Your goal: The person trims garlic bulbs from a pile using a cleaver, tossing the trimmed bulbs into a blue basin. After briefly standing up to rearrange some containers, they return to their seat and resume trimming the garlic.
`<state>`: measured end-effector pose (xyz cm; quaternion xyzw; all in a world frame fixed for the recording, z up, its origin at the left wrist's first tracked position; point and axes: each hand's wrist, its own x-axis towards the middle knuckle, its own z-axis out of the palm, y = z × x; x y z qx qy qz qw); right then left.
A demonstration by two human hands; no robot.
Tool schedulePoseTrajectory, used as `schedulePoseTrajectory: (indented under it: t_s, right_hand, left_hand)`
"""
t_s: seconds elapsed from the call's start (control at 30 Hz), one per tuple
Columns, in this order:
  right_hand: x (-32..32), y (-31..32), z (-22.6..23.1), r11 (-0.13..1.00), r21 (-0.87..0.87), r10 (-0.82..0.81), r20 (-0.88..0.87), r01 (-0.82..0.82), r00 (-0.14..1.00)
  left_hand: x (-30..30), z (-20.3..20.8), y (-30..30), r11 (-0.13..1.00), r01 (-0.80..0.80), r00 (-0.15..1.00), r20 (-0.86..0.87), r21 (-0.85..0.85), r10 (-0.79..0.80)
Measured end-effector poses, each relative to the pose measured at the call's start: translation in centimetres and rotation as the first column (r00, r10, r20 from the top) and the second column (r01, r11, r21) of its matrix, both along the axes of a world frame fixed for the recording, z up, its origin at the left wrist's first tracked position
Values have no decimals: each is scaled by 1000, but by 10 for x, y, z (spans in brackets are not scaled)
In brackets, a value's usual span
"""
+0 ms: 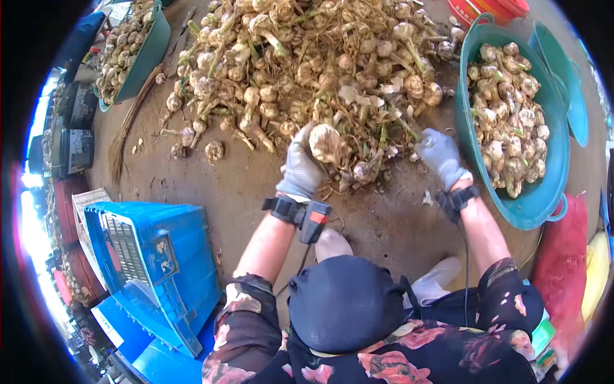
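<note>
Left hand [300, 169]: gloved in grey, my fingers wrapped round a garlic bulb.
Garlic bulb [325, 142]: up in that grip at the near edge of the heap, its pale round side toward me; a loose hold on such a smooth, rounded thing could let it roll out.
Right hand [441, 157]: also gloved, fingers curled in, between the heap and the green tub; I cannot tell whether they pinch anything, since the fingertips are too small and turned away. If a blade is hidden there, a careless crossing toward my left fingers could cut the glove.
Cable [467, 281]: hangs by my right forearm; a wide reach could snag it.
Garlic heap [300, 64]: bulbs and stalks tangled ahead of me; pulling one stalk could bring others down.
Green tub [556, 160]: on my right, bulbs piled inside; a bumped rim could tip some out.
Broom [131, 121]: lies left of the heap.
Blue crate [185, 249]: on its side at my left, well apart from both hands.
</note>
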<state>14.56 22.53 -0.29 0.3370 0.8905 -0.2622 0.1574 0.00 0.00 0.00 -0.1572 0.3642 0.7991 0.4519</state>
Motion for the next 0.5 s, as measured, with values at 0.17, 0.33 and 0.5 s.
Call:
schedulePoseTrajectory:
  t_s: [0.17,0.33,0.5]
  right_hand:
    - [-12,-70,28,915,186,402,-338,-358,851]
    - [-31,-83,28,880,241,476,-459,-410,751]
    - [-36,-92,26,887,254,461,-475,-385,750]
  left_hand:
    - [26,-77,-11,998,-56,998,3,-27,56]
    - [36,-94,-1,747,103,257,-708,-657,-658]
    - [33,-76,-9,780,89,244,-745,-620,-620]
